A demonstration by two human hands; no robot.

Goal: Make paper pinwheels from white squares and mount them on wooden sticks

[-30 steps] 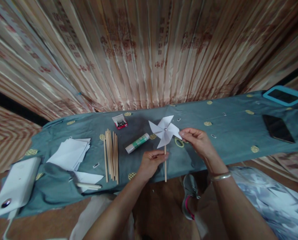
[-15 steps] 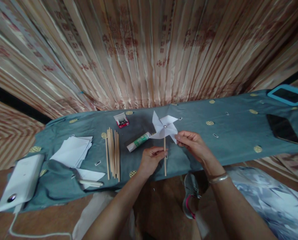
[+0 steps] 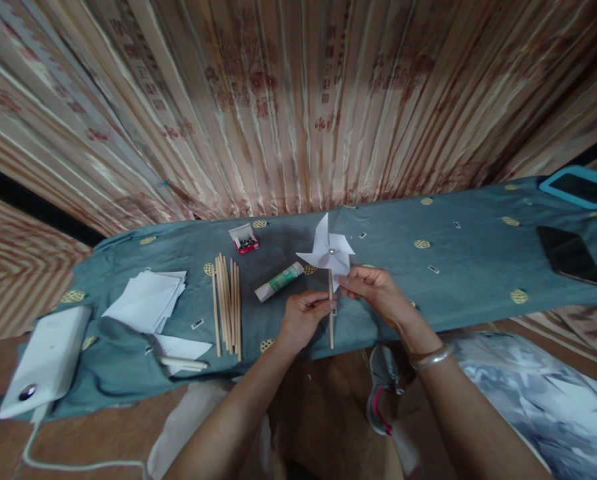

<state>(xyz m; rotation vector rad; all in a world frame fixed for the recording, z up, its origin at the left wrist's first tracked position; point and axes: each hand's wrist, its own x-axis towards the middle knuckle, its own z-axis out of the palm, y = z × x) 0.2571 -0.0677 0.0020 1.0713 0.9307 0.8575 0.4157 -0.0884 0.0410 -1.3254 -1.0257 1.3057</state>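
A white paper pinwheel point(image 3: 331, 252) with a silver pin at its centre is fixed to the top of a thin wooden stick point(image 3: 331, 333). My left hand point(image 3: 305, 319) pinches that stick between thumb and fingers, below the blades. On the right, my right hand point(image 3: 371, 288) has thumb and fingertips closed on the lower blade of the pinwheel. Just left of the blades lies a glue stick point(image 3: 279, 282) with a green label. An open red-and-white box point(image 3: 245, 239) with small metal pins in it sits farther back.
Several wooden sticks point(image 3: 227, 307) lie side by side left of the glue stick. Beyond them are a stack of white paper point(image 3: 145, 300), a pen point(image 3: 184, 363) and a white cabled device point(image 3: 48, 360). A dark phone point(image 3: 569, 255) and a blue-framed tablet point(image 3: 583, 187) rest at the right.
The pinwheel's blades have turned clockwise on the pin. My right hand has moved left and slightly down with the blade, closer to the stick. My left hand stays on the stick.
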